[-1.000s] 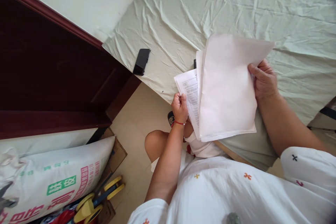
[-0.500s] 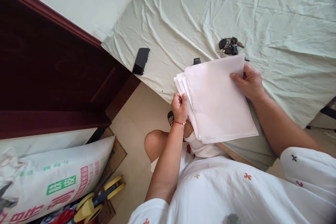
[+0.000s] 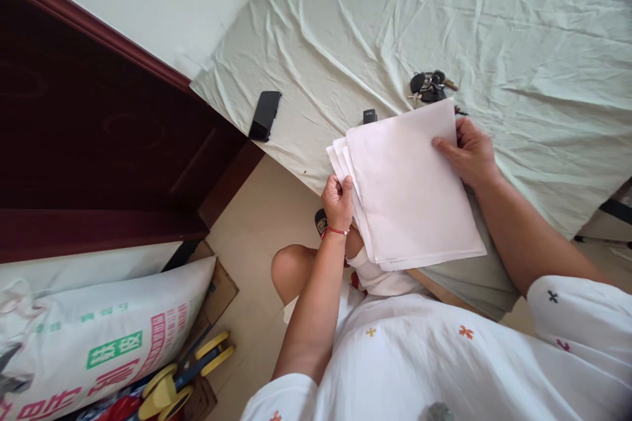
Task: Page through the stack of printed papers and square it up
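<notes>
Several white sheets of paper (image 3: 412, 191) are fanned out a little above my lap, their left edges stepped. My left hand (image 3: 338, 200) is closed on the left edge of the sheets, thumb on top. On the upper right edge, my right hand (image 3: 469, 150) pinches the paper, thumb on its face and fingers behind. The front sheet looks blank; a thin line of print shows at the bottom edge of a sheet beneath. Just beyond the paper lie a bunch of keys (image 3: 430, 85) and a small black object (image 3: 370, 116), partly covered by the sheets.
A black phone (image 3: 265, 116) rests near the left edge of the bed with its pale green sheet (image 3: 543, 46). Dark red wooden furniture (image 3: 99, 112) stands at left. Below it are a white printed sack (image 3: 113, 329) and a yellow-wheeled toy (image 3: 187, 371) on the floor.
The top right corner of the front sheet has shifted slightly left and down, uncovering more of the dark item behind it. Both hands keep their hold.
</notes>
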Motion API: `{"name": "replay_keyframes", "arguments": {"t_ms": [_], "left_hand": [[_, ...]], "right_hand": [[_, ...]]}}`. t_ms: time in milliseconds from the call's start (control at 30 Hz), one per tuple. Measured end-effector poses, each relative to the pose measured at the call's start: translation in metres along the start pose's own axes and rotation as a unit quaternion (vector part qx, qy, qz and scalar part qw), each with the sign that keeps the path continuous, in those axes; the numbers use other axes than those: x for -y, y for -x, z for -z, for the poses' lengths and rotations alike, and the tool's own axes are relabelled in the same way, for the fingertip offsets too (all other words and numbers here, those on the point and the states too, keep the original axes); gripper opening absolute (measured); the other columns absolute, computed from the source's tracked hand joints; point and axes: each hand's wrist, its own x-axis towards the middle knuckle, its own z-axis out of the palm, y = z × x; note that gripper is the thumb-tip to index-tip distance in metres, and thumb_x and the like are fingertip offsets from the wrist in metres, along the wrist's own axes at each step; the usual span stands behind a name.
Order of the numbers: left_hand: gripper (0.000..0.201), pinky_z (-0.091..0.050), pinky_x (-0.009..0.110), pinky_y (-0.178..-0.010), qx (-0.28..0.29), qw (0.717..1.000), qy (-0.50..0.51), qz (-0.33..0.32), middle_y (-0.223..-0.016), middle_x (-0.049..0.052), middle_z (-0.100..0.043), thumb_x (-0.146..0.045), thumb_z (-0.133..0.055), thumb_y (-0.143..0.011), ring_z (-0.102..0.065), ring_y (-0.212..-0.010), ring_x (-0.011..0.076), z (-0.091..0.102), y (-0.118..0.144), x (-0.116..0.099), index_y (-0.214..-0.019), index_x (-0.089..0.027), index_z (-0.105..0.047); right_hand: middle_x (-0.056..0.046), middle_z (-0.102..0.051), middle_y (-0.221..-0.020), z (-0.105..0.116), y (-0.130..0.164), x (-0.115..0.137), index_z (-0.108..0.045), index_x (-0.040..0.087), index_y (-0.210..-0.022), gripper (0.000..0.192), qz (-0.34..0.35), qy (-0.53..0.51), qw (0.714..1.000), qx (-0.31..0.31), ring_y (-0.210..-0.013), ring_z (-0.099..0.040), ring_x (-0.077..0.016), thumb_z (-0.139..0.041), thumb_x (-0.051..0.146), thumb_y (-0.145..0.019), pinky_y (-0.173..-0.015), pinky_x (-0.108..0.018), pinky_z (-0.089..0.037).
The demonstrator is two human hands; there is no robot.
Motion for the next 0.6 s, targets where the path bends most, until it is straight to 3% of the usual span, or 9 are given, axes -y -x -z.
{"name": "replay_keyframes", "arguments": {"t_ms": [167,333,600], "left_hand": [[0.053,-0.037,0.026,-0.063,0.003,1.000,0.010,0.012,-0.065,-0.005,-0.047,-0.072,-0.062,-0.093,-0.043,-0.062,0.0127,-0.001,0.000,0.003,-0.076,-0.023,-0.051],[0.051,-0.038,0.026,-0.064,0.013,0.999,0.029,0.016,-0.068,-0.004,-0.051,-0.071,-0.063,-0.093,-0.046,-0.065,0.0130,-0.001,0.000,0.002,-0.079,-0.023,-0.053],[0.050,-0.032,0.028,-0.061,0.004,0.998,0.057,0.006,-0.066,-0.005,-0.036,-0.067,-0.056,-0.100,-0.034,-0.062,0.0129,0.000,0.003,0.001,-0.077,-0.023,-0.050]], "right_hand": [[-0.003,-0.080,-0.103,-0.003,0.005,0.016,-0.075,0.026,-0.110,0.057,-0.072,-0.186,0.980,0.019,-0.084,-0.070,-0.0204,-0.102,0.043,-0.064,-0.073,-0.033,-0.060],[-0.002,-0.082,-0.092,-0.001,0.008,0.024,-0.082,0.025,-0.097,0.045,-0.111,-0.196,0.973,0.048,-0.079,-0.072,-0.0217,-0.103,0.046,-0.062,-0.076,-0.038,-0.063],[-0.002,-0.083,-0.095,-0.005,0.006,0.020,-0.084,0.028,-0.093,0.040,-0.067,-0.213,0.975,-0.010,-0.078,-0.073,-0.0199,-0.102,0.044,-0.062,-0.075,-0.034,-0.063]]}}
